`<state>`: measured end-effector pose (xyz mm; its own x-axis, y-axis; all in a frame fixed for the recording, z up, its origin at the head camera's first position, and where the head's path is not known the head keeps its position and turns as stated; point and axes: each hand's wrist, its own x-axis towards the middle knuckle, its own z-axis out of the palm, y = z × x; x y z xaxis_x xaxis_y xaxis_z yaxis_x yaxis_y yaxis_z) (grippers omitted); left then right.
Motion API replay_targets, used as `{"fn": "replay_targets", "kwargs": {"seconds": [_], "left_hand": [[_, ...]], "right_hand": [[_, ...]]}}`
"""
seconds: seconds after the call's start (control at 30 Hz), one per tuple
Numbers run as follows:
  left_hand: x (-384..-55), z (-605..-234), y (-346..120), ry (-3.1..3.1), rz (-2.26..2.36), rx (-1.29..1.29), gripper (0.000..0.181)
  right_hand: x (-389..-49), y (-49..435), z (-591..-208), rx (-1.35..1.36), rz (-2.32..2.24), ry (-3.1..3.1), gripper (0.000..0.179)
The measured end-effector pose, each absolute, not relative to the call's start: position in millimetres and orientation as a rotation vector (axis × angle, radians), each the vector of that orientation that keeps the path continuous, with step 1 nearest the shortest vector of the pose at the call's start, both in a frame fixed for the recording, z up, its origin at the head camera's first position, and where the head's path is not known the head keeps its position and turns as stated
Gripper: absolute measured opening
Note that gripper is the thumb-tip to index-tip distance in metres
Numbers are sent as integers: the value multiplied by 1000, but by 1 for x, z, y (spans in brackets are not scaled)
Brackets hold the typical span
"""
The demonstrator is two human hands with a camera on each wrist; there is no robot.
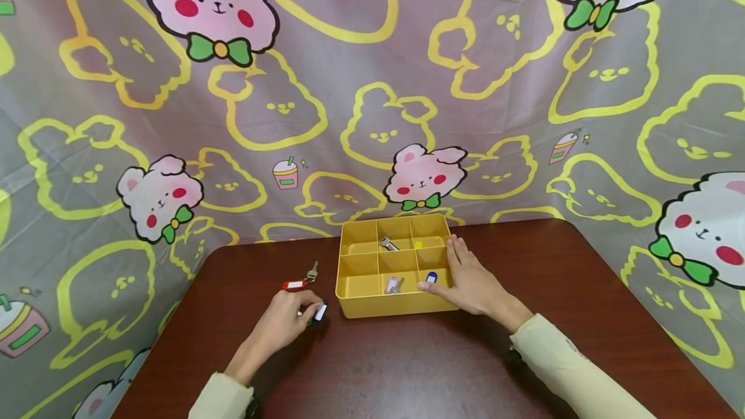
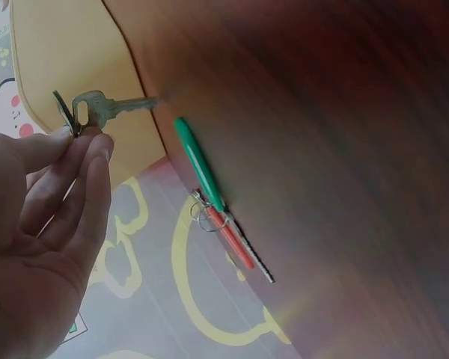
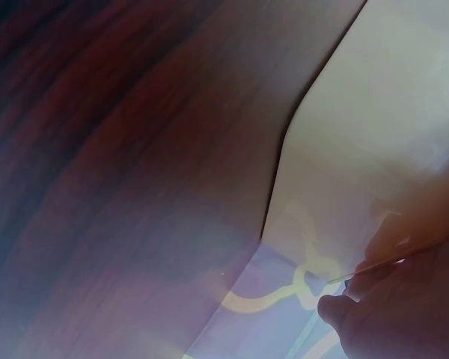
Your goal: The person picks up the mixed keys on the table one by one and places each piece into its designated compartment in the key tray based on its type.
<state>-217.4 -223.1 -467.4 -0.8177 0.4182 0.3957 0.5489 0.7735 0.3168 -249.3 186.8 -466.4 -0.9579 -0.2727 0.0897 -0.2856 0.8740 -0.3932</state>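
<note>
My left hand [image 1: 285, 321] pinches a key with a black-edged, white-labelled tag [image 1: 320, 312] just left of the yellow divided box [image 1: 396, 306]. In the left wrist view the key [image 2: 101, 111] points away from my fingertips. A green-tagged key [image 2: 198, 161] lies on the table near that hand, mostly hidden by it in the head view. Beyond it is a key with a red tag [image 1: 295, 285]. My right hand [image 1: 474, 283] rests at the box's right front corner. Its fingers stretch along the right wall, and the thumb reaches across the front right compartment beside a blue tag [image 1: 431, 278].
The box has several compartments. Its front middle one holds a key with a pale pink tag [image 1: 392, 285]; a silver key [image 1: 388, 244] and a yellow tag [image 1: 418, 245] lie in the back ones. A patterned cloth [image 1: 349, 115] hangs behind the brown table [image 1: 396, 374].
</note>
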Motion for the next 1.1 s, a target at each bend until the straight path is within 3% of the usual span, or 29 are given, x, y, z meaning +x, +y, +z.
{"fn": "replay_targets", "kwargs": {"seconds": [0.7, 1.1], "left_hand": [[-216, -447, -217, -2608, -556, -705, 7], [-214, -435, -215, -2620, -822, -618, 10]], "right_hand": [[-249, 187, -467, 453, 638, -2997, 127], [-248, 187, -467, 446, 657, -2997, 127]]}}
